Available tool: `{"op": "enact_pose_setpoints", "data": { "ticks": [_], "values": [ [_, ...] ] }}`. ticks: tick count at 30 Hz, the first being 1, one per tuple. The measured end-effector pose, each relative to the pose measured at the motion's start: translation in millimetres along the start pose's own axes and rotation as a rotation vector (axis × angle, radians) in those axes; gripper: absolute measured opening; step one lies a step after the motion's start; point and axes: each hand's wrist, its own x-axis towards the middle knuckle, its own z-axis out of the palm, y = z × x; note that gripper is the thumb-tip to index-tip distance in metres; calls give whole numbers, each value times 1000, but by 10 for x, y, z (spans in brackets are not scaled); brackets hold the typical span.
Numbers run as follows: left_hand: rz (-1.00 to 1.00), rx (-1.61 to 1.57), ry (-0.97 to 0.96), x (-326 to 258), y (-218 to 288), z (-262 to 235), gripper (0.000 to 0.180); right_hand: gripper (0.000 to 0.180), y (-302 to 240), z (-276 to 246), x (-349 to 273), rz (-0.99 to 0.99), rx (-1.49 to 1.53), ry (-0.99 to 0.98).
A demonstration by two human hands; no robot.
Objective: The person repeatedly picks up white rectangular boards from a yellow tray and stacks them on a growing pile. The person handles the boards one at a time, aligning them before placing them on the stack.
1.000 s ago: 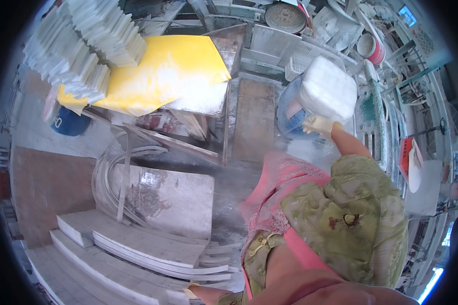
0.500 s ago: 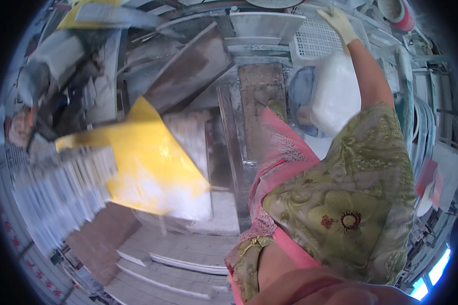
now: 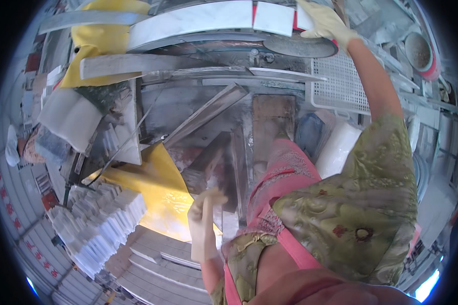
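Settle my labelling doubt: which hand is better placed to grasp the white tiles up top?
Right hand, likely: it's beside the white tiles; the left hand is lower, near the yellow sheet.

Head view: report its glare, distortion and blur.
Head view: the lower-right bright patch is blown out and the yellow sheet glints; head view: the long white slab bows, corners go black; head view: the left hand looks slightly blurred.

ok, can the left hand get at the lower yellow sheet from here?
Likely yes: the left hand overlaps the edge of the lower yellow sheet in view, nothing visible between; the white slab stack is farther left. Any height gap can't be judged.
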Motion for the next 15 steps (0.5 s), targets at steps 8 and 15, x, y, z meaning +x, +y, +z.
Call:
{"op": "enact_pose_setpoints", "data": {
  "ticks": [8,15],
  "values": [
    [305,-25,20,423,141,448,32,91,-750,105,456,-305,213,221],
    [252,-242,209,319,-197,505,40,110,-170,639,1254,-553,36,-82]
  ]
}}
